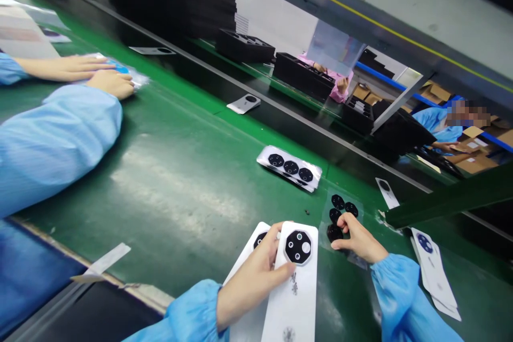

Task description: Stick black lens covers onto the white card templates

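Observation:
My left hand (260, 272) grips a white phone-shaped panel (294, 288), with a black octagonal camera piece near its top and dark lettering below. Beneath that hand lies a second white panel (250, 262), partly covered. To the right, my right hand (360, 238) pinches a black octagonal piece (334, 233) at the lower part of a clear sheet (326, 214). Several more black pieces (337, 202) sit on this sheet. Farther back is a stack of silvery strips (272, 173) carrying black round pieces.
Overlapping white panels (436, 278) lie at right, near a green post (449, 206). A dark conveyor belt (288, 123) carries spaced white panels (244, 103). At left, a co-worker's blue sleeve (60, 139) and hands rest on the green table (160, 171). Other people work beyond.

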The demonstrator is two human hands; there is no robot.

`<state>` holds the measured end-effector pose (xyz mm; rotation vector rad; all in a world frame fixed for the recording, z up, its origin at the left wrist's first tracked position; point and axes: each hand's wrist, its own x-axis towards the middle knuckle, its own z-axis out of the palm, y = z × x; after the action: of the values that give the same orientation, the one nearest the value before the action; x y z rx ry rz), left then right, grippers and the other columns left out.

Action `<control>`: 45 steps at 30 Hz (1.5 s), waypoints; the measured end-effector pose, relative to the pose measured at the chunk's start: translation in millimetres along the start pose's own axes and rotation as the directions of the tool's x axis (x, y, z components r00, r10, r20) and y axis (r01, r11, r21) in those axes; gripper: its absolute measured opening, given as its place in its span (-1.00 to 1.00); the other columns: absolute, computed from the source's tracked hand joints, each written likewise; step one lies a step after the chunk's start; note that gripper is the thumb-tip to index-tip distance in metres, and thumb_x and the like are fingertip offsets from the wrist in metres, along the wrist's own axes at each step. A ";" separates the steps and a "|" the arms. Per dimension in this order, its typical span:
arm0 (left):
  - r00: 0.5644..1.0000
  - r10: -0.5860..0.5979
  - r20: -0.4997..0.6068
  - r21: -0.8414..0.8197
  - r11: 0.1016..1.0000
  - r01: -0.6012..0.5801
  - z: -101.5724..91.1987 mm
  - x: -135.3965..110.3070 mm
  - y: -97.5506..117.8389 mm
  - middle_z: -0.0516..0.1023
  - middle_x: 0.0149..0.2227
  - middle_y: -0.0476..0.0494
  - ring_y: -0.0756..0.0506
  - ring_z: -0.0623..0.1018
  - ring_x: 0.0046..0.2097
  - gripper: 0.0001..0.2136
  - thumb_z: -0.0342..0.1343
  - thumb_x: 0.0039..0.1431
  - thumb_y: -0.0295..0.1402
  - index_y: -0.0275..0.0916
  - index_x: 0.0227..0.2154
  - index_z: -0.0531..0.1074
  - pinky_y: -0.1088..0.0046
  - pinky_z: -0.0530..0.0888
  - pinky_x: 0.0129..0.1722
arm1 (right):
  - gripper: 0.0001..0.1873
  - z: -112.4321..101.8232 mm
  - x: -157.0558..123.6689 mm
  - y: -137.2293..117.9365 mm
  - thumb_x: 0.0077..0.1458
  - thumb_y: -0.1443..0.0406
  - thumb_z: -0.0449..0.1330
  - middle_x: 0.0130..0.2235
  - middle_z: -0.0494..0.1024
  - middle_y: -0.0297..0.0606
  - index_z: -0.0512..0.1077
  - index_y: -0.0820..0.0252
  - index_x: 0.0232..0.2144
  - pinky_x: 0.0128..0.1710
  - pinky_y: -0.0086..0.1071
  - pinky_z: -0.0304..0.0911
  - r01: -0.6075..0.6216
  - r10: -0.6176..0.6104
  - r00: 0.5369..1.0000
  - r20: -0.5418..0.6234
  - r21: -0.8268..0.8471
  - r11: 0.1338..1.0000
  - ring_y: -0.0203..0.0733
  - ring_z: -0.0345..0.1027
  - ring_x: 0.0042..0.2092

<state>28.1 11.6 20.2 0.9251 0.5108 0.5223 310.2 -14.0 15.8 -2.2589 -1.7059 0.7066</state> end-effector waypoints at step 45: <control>0.999 -0.027 0.034 -0.074 0.997 0.029 0.0 -0.5 2.4 0.48 -0.14 -0.10 -0.09 0.50 -0.18 -0.38 0.22 0.03 -0.32 -0.13 0.13 0.07 0.43 0.39 -0.24 | -0.68 21.8 -38.2 -1.3 0.02 0.23 0.17 -0.08 0.39 -0.16 0.28 0.11 -0.14 -0.08 -0.15 0.36 0.236 -0.231 0.926 -0.298 -0.022 0.972 -0.05 0.38 -0.10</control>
<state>27.3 12.4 22.3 0.8525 0.4711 0.4972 290.3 -52.1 6.8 -1.9833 -1.7684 0.3051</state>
